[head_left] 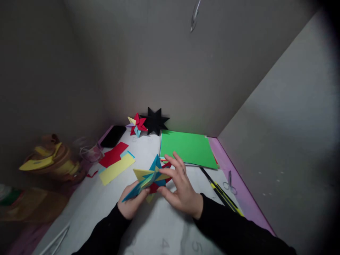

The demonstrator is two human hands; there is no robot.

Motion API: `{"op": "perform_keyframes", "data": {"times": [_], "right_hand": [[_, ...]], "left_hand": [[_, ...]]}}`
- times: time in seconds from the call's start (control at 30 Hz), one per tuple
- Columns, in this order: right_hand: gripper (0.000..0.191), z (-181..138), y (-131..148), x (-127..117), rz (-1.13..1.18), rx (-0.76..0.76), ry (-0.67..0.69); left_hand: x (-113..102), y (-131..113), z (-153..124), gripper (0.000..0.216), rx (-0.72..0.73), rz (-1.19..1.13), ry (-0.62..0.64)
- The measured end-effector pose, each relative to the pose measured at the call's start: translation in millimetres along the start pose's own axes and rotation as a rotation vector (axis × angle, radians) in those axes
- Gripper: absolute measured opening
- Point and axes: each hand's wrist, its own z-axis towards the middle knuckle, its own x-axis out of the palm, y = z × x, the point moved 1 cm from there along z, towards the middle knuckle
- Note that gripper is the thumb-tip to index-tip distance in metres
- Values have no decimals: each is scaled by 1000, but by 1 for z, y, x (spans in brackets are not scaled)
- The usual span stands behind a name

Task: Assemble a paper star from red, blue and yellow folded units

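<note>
Above the white paper sheet (156,226) I hold a folded paper star (152,179) with blue, yellow and red points. My left hand (132,200) is closed on its lower left side, the thumb in front. On the star's right side my right hand (180,187) touches it with thumb and fingertips, other fingers raised. Part of the star is hidden behind the fingers. Left of the star lie a yellow paper strip (118,169) and red paper pieces (114,154).
A green paper stack (188,148) lies at the back right, black-and-yellow tools (220,191) and small scissors (230,184) in front. A multicoloured star (137,125) and a black star (155,121) lean by the wall. A phone (113,136) and a brown pot (57,159) are left.
</note>
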Motion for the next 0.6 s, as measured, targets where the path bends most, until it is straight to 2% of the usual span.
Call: {"op": "perform_keyframes", "data": {"times": [0.1, 0.17, 0.3, 0.47, 0.6], "right_hand": [[42, -3, -3, 2, 34, 158, 17], [27, -8, -2, 0, 68, 203, 3], [8, -26, 10, -8, 69, 121, -71], [18, -48, 20, -10, -47, 39, -150], [15, -53, 18, -6, -131, 47, -206]], "left_hand": [[5, 2, -2, 32, -23, -35, 40], [8, 1, -5, 30, -19, -30, 87], [14, -6, -14, 24, 34, -11, 129], [24, -13, -23, 24, 48, -24, 125], [31, -9, -27, 24, 81, -10, 103]]}}
